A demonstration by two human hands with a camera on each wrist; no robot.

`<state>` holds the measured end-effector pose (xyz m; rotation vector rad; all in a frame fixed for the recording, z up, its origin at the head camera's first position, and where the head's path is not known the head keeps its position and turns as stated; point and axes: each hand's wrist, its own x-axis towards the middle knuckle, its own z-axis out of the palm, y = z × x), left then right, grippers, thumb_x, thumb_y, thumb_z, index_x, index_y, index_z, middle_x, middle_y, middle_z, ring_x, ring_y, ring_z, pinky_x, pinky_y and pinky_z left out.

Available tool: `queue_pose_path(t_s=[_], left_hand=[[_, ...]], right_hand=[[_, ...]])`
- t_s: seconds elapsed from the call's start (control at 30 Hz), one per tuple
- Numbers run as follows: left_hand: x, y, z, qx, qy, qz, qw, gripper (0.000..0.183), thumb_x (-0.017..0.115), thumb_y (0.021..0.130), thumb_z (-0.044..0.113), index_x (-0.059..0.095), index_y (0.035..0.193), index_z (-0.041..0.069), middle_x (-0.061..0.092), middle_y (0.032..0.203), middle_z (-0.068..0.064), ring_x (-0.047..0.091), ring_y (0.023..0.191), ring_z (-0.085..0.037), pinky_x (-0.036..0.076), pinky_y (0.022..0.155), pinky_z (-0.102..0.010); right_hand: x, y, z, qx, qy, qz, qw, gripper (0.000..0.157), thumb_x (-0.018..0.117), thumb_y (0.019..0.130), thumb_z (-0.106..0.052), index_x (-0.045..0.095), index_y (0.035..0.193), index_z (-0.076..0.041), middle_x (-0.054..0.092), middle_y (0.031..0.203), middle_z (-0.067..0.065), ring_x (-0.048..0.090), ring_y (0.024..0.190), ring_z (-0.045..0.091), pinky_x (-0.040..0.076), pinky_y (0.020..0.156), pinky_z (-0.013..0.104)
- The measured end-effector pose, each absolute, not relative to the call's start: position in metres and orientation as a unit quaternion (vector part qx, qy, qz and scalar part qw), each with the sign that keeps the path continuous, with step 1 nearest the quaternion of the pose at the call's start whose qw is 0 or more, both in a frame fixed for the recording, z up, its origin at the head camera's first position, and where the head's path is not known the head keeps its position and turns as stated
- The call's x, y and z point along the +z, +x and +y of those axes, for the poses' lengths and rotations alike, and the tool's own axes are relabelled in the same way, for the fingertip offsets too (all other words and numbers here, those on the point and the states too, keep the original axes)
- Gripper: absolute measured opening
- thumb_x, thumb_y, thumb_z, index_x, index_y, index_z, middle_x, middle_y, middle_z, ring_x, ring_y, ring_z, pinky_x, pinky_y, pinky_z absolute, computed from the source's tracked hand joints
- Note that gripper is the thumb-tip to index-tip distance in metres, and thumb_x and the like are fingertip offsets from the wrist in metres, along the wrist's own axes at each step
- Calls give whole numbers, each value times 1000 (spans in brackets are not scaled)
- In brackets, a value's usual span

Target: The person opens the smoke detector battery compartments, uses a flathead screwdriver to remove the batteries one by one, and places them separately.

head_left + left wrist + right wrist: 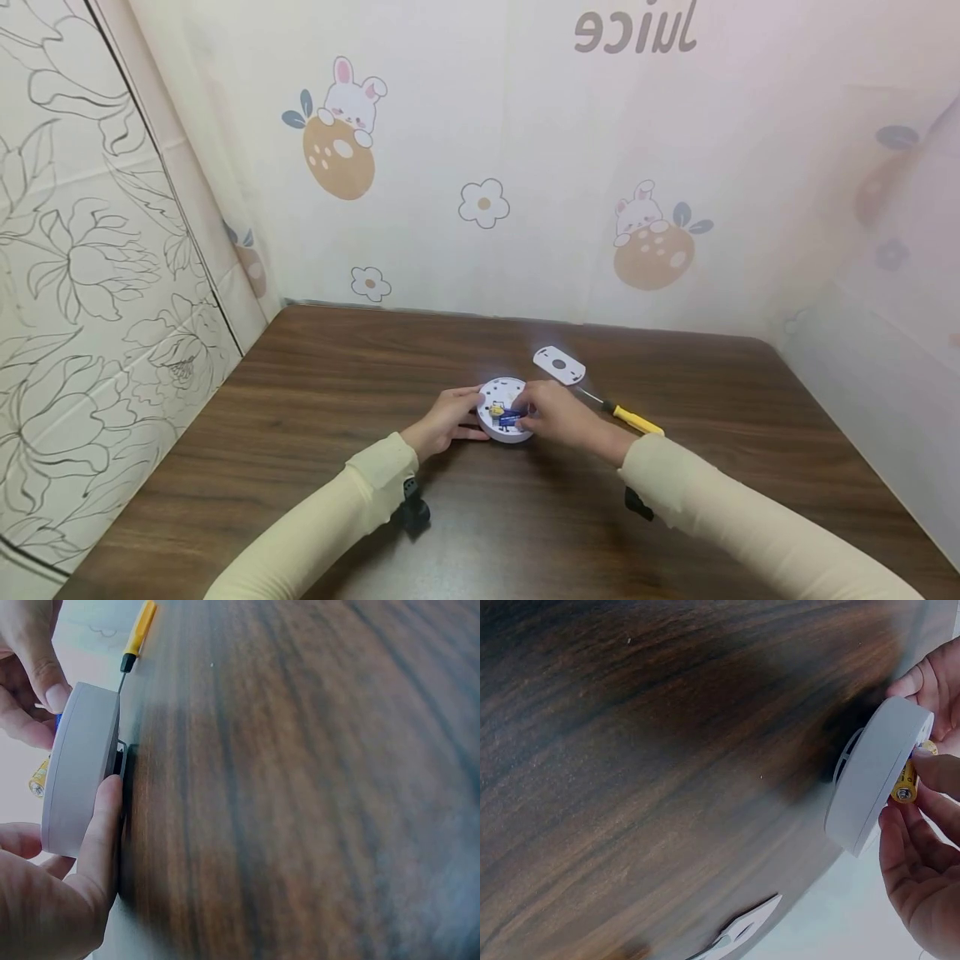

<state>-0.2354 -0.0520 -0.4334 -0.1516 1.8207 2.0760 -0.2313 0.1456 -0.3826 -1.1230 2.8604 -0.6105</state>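
Observation:
A round white smoke alarm (506, 434) is held with its back up and batteries (509, 416) showing, slightly tilted off the brown table. My left hand (447, 419) grips its left rim; the left wrist view shows a finger along its underside (84, 769). From the right, my right hand (558, 414) pinches a battery at the alarm's back. In the right wrist view the yellow end of this battery (904, 784) sticks out between thumb and fingers. Its blue part is mostly covered by the fingers, so how far it is seated cannot be told.
Behind the right hand lies a white mounting plate (559, 365) with a round hole. A screwdriver (633, 418) with a yellow handle lies beside it, its shaft pointing at the plate. The wooden table (360, 358) ends at a patterned curtain (442, 125) at the back.

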Motion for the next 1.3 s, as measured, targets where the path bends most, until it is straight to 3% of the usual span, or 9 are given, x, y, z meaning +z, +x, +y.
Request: queue_pose_path(t_s=[0.37, 1.3], left_hand=[[-432, -235, -52, 734, -55, 651, 187, 41, 49, 98, 12, 49, 137, 0, 56, 119, -20, 61, 87, -26, 59, 73, -41], [-434, -235, -54, 734, -44, 651, 189, 42, 50, 98, 13, 48, 138, 0, 56, 119, -20, 60, 89, -26, 58, 74, -40]], right_hand=[[-382, -232, 143, -194, -355, 914, 9, 15, 76, 80, -5, 73, 95, -2, 70, 90, 5, 61, 79, 13, 56, 74, 30], [-386, -235, 151, -206, -377, 903, 6, 16, 70, 84, 1, 72, 99, -2, 69, 96, 7, 63, 90, 18, 54, 83, 38]])
